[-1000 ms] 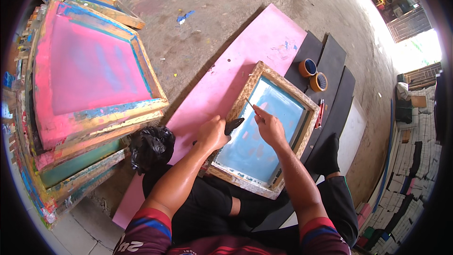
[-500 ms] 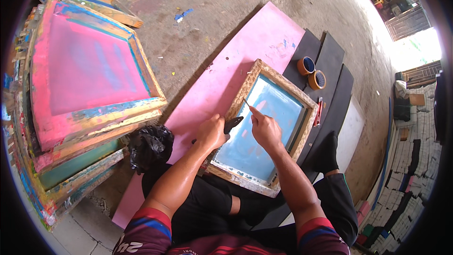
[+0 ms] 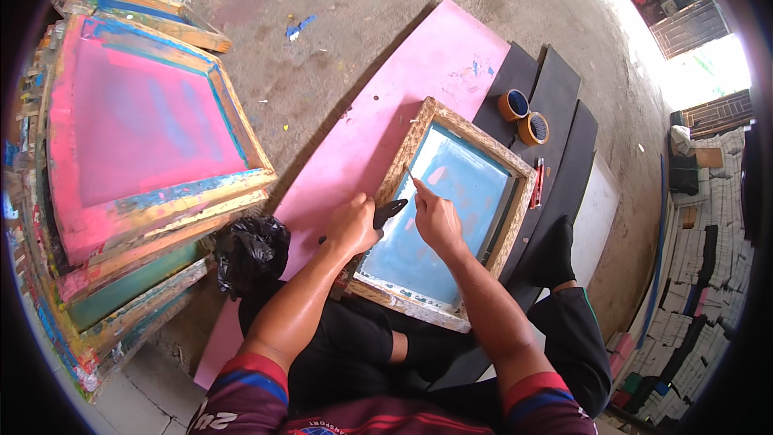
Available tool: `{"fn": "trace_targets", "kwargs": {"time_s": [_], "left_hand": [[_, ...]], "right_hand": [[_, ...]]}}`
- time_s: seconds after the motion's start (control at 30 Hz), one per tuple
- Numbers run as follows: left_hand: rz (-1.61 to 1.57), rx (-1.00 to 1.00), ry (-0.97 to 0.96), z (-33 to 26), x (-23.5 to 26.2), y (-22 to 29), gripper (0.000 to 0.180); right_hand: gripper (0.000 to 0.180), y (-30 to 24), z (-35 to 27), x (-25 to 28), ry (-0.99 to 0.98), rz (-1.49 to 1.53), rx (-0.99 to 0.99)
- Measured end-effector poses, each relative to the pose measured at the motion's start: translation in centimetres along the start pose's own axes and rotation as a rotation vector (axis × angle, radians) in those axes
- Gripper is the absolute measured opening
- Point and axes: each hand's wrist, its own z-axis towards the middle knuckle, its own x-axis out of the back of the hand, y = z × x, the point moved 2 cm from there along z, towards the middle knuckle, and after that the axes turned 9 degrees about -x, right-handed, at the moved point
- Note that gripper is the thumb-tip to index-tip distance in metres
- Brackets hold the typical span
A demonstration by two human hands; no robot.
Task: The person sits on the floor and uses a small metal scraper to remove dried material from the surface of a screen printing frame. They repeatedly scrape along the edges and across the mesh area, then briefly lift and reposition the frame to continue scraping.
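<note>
A wooden screen-printing frame with blue mesh lies tilted at my lap. My left hand is closed at the frame's left side around a black-handled tool. One rounded black end of it sticks out over the mesh; its kind cannot be made out. My right hand is above the mesh, fingers closed on a thin stick-like tool. The tip of this tool points at the inner edge of the left wooden bar. Pale, pinkish patches show on the mesh.
Under the frame lie a pink board and black boards. Two tape rolls and a red cutter rest to the right. A crumpled black plastic bag and stacked paint-stained screens are at the left.
My right hand has moved slightly left with the thin tool, its tip staying near the left bar. The whole view has shifted a little; my left hand keeps its grip.
</note>
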Motion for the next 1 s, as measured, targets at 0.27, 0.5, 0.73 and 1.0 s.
{"fn": "trace_targets", "kwargs": {"time_s": [0.27, 0.5, 0.73, 1.0], "left_hand": [[0.020, 0.021, -0.024, 0.5, 0.0, -0.1, 0.036], [0.027, 0.031, -0.023, 0.3, 0.8, 0.4, 0.038], [-0.007, 0.071, -0.072, 0.4, 1.1, 0.4, 0.045], [-0.016, 0.049, -0.046, 0.5, 0.7, 0.3, 0.035]], "right_hand": [[0.039, 4.9, 3.6, -3.7, 0.020, 0.367, 0.172], [0.042, 6.6, 5.0, -3.9, -0.063, 0.387, 0.264], [0.049, 5.4, 4.4, -0.5, -0.604, 0.857, -0.154], [0.042, 4.9, 3.4, -1.0, -0.094, 0.376, 0.246]]}}
